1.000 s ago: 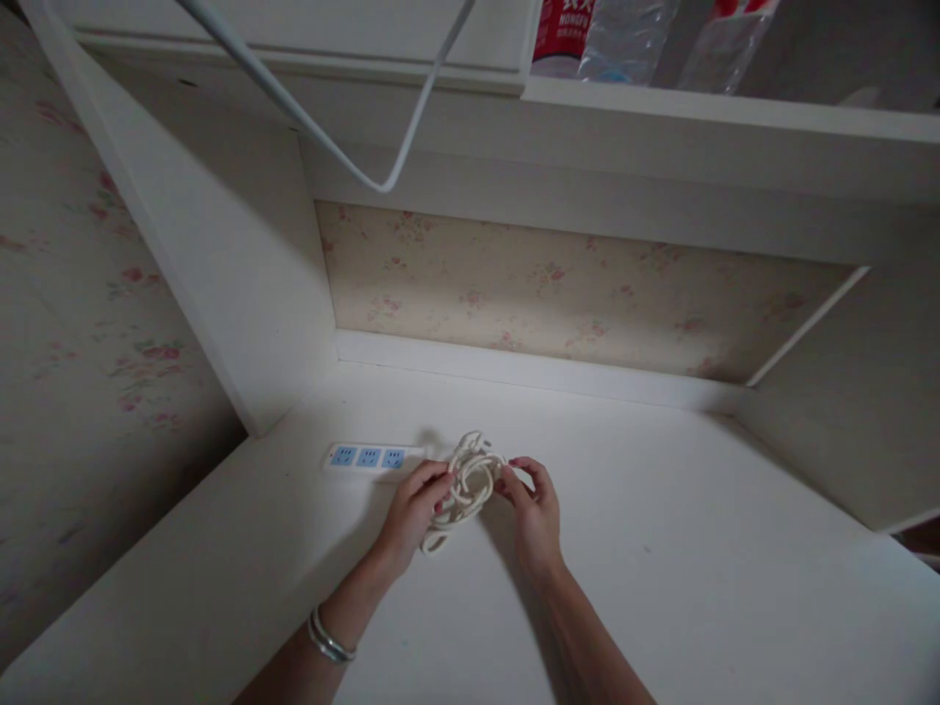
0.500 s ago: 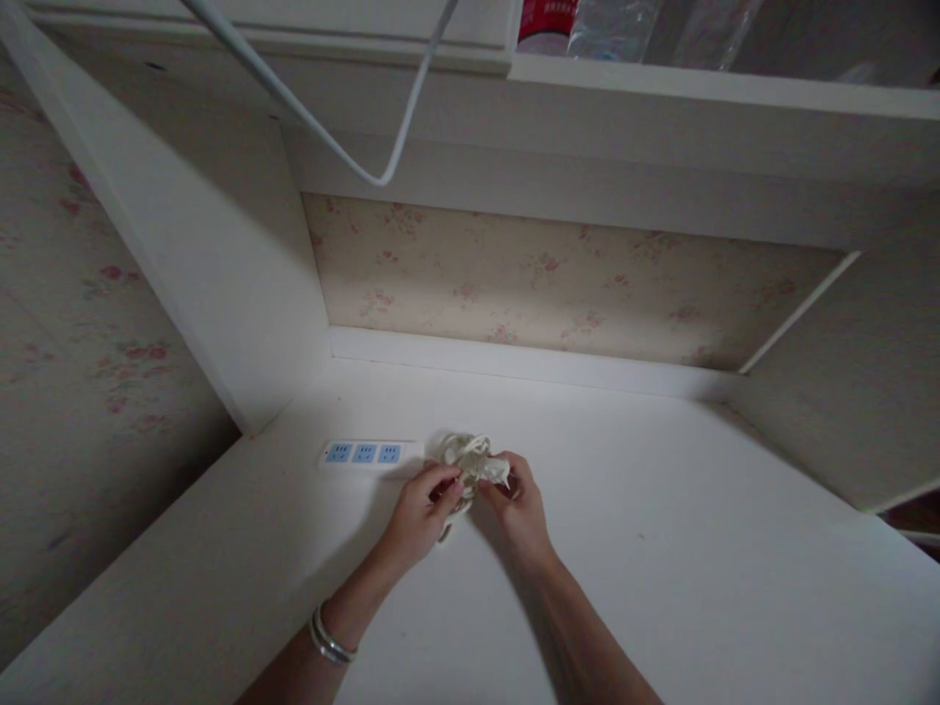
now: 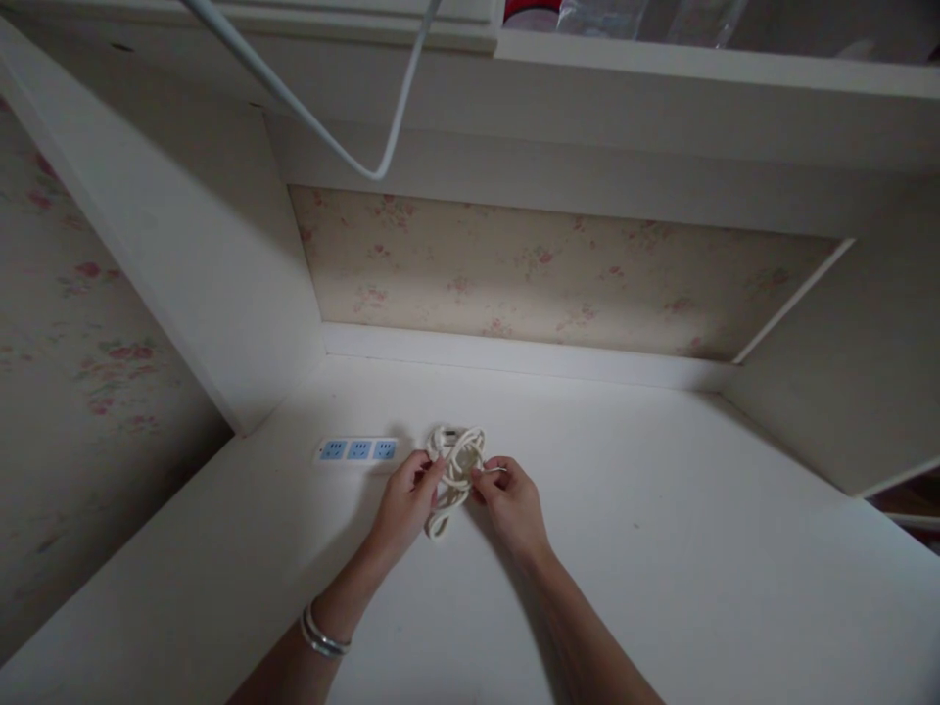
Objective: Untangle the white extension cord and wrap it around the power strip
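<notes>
A bundle of looped white power cord lies over the desk between my two hands. My left hand pinches the cord's left side, fingers closed. My right hand is closed on the right side of the bundle, where a thin pale strand or tie sticks out past the fingers. A plug with dark prongs seems to lie at the top of the bundle. Just left of it rests a white power strip with blue sockets; its right end is partly behind my left hand.
The white desk stretches around my hands, with a side panel at the left. Overhead runs a shelf holding clear plastic and a red item. A bent white rod hangs in front of it.
The white translucent piece by my right fingers no longer shows; a thin strand is there instead. The cord loops have shifted and spread, and the view has tilted slightly.
</notes>
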Tool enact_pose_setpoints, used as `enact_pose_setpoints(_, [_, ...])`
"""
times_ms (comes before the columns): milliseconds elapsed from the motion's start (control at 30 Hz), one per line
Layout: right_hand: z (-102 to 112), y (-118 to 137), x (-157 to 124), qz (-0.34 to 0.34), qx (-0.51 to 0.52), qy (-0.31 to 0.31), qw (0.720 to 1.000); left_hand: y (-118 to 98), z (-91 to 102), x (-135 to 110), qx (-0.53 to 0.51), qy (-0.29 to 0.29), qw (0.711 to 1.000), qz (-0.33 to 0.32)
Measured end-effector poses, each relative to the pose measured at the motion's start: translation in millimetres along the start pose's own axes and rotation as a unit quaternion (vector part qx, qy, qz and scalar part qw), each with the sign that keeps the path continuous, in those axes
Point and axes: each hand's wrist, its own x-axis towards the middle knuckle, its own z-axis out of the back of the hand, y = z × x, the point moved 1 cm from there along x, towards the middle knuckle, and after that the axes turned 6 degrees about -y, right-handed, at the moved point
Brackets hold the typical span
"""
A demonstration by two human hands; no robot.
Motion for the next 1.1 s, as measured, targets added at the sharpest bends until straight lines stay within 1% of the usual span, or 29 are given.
enact_pose_setpoints(67, [0, -2, 1, -0.011, -0.006, 0.011, 1.0, 3, 1.3, 1, -0.002, 0.003, 1.0, 0.024])
enact_pose_setpoints(133, [1, -4, 3, -0.02, -0.002, 0.004, 1.0, 7, 2.5, 2, 0.006, 0.002, 0.999, 0.043])
enact_pose_setpoints(267, [2, -5, 5, -0.043, 0.022, -0.006, 0.999, 12, 4.4, 5, 0.021, -0.002, 0.998, 0.056])
enact_pose_setpoints(333, [2, -1, 5, -0.058, 0.048, 0.002, 0.997, 12, 4.9, 5, 0.005, -0.008, 0.998, 0.065])
enact_pose_setpoints(467, [2, 8, 4, -0.092, 0.13, 0.025, 0.987, 9, 5.4, 4, -0.041, -0.031, 0.994, 0.091])
enact_pose_setpoints(533, [3, 11, 4, -0.1, 0.154, 0.027, 0.983, 8, 5.3, 4, -0.051, -0.032, 0.994, 0.095])
enact_pose_setpoints(667, [2, 11, 2, -0.094, 0.154, 0.037, 0.983, 7, 4.2, 4, -0.066, -0.035, 0.992, 0.105])
enact_pose_setpoints(833, [-7, 11, -7, -0.078, 0.146, 0.098, 0.981, 8, 0.5, 3, -0.098, -0.038, 0.985, 0.136])
enact_pose_setpoints(967, [-13, 11, -11, -0.064, 0.153, 0.118, 0.979, 8, 0.4, 2, -0.065, -0.032, 0.989, 0.132])
enact_pose_setpoints(1100, [-15, 10, -12, -0.066, 0.171, 0.135, 0.974, 9, 0.4, 2, -0.025, 0.002, 0.994, 0.109])
